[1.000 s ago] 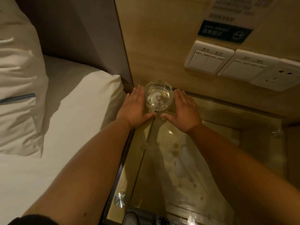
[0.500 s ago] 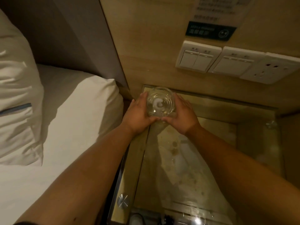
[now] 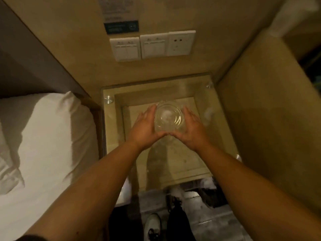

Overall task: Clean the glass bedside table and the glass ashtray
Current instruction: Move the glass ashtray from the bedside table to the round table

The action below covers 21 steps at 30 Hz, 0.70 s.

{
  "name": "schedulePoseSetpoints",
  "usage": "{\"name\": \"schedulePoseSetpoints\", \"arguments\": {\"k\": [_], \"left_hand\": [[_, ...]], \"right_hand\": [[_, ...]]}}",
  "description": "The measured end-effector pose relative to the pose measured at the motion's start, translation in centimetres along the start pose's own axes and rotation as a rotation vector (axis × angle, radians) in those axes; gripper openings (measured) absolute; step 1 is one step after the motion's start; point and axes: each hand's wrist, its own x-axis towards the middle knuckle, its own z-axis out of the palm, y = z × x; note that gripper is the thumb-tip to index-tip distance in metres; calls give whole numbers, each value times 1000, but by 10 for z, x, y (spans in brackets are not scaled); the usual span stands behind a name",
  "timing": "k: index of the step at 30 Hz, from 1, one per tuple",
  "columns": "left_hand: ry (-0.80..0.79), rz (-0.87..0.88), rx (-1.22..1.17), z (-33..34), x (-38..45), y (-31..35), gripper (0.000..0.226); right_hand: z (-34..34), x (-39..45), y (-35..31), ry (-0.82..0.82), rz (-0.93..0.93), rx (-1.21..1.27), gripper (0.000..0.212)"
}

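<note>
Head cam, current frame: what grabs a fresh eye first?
The clear glass ashtray, cupped between the left hand and right hand at centre frame, over the glass bedside table. Next, the white switch and socket plates on the wall above the table, and the white pillow on the bed at left.

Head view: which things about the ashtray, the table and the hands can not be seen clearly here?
- Glass ashtray: lifted or resting on the table, cannot tell; its clear glass and the blur hide this.
- Its near rim: covered by the left hand and right hand.
- Glass bedside table: its front edge is hidden behind both forearms.
- Wall sign: text too blurred.
</note>
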Motion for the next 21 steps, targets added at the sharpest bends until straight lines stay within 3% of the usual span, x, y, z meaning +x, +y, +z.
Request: {"name": "schedulePoseSetpoints", "arguments": {"k": [13,21], "left_hand": [[-223,269,48,90,-111,160,105],[-347,454,40,191,-189,277,105]], "right_hand": [[-83,-233,74,182,286,101,106],[-137,-397,153,347,395,87,106]]}}
